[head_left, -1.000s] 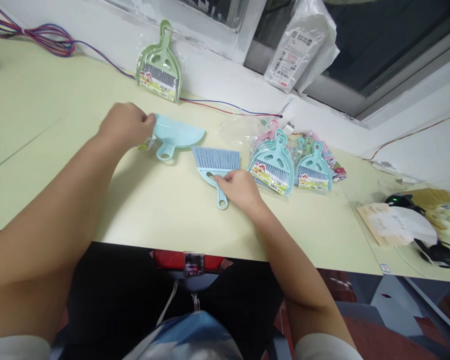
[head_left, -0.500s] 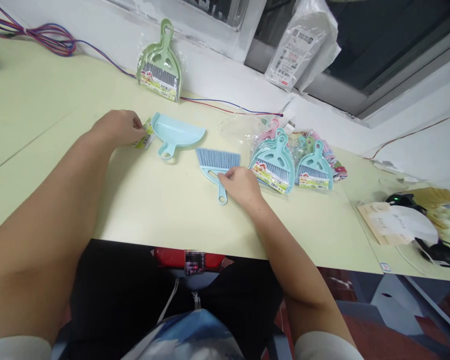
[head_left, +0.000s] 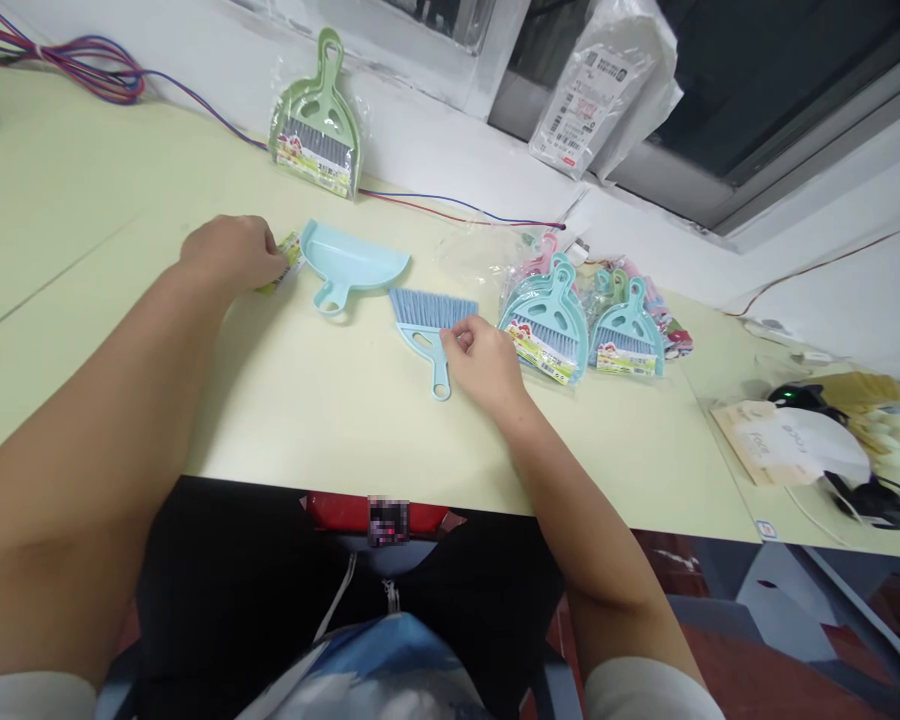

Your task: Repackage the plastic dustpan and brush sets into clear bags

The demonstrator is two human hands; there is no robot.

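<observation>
A printed label card [head_left: 288,262] with a green and yellow pattern lies under the curled fingers of my left hand [head_left: 236,252], which pinch its edge; part of it is hidden. Just right of the card is a light blue dustpan [head_left: 356,262], its handle towards me. Between that dustpan and my right hand [head_left: 486,362] lies a small blue hand brush [head_left: 426,332], bristles facing away. The thumb and forefinger of my right hand are pressed together at the brush's right side.
Wrapped blue dustpan sets [head_left: 551,320] are stacked on the right, with another wrapped set [head_left: 630,335] beside them. A wrapped green set [head_left: 319,130] leans on the wall. Cables [head_left: 94,70] run along the back. Headphones [head_left: 874,500] lie far right.
My right hand's fingertips have shifted slightly up along the brush's right side. My left hand and the label card have tilted a little lower; the dustpan stays in place.
</observation>
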